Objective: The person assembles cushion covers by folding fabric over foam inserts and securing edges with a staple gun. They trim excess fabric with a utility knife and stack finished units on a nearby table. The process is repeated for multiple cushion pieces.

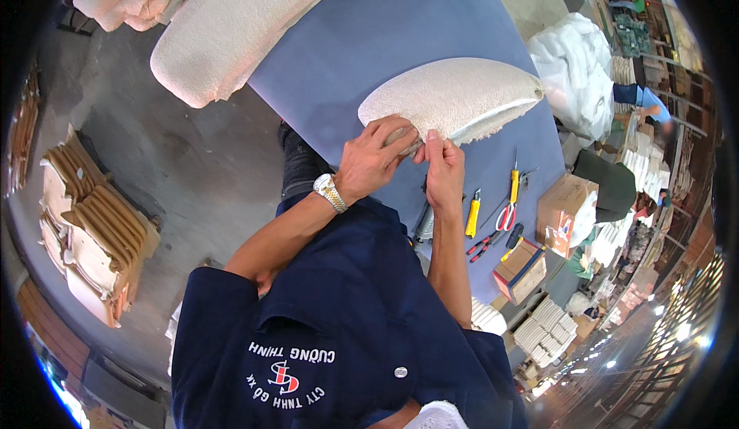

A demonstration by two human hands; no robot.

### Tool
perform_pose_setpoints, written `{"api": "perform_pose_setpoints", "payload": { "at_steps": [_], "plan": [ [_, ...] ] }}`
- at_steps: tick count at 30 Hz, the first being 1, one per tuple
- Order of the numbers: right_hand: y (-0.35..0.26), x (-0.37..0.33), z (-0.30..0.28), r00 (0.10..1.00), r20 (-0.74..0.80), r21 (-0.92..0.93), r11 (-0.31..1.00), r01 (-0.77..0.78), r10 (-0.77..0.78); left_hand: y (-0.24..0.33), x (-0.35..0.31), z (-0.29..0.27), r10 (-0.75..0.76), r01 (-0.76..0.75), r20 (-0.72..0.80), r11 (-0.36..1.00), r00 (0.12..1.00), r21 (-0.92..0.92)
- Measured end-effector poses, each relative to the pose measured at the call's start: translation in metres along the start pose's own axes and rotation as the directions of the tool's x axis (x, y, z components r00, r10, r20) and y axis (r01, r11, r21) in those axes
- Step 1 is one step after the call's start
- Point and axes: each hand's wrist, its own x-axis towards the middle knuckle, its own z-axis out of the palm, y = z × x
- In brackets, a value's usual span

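Observation:
A curved pad covered in cream, nubbly fabric (446, 94) lies on the blue-grey tabletop (369, 29) in front of me. Along its near edge the cover looks loose, and a strip of white shows beneath it towards the right. My left hand (372, 158), a watch on its wrist, is closed on the fabric at the pad's near left corner. Right beside it my right hand (444, 166) pinches the same fabric edge between thumb and fingers. The exact fold under the fingertips is hidden.
Right of my hands lie a yellow-handled cutter (473, 215), red-handled scissors (506, 217) and red-handled pliers (483, 247). Cardboard boxes (568, 206) stand at the table's right side. Another cream padded piece (239, 33) overhangs the far left edge. Stacked panels (108, 221) stand on the left floor.

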Motion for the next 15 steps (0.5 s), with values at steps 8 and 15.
{"api": "perform_pose_setpoints", "payload": {
  "at_steps": [8, 15],
  "plan": [
    [0.064, -0.033, 0.078, 0.990, 0.136, 0.101, 0.994, -0.037, 0.023, -0.072, -0.033, -0.079, 0.231, -0.281, 0.288, 0.949, 0.929, 0.146],
    [0.157, -0.098, 0.141, 0.912, -0.111, 0.403, 0.857, -0.322, 0.395, -0.121, -0.012, -0.102, 0.185, -0.265, 0.559, 0.962, 0.808, 0.065]
  ]
}}
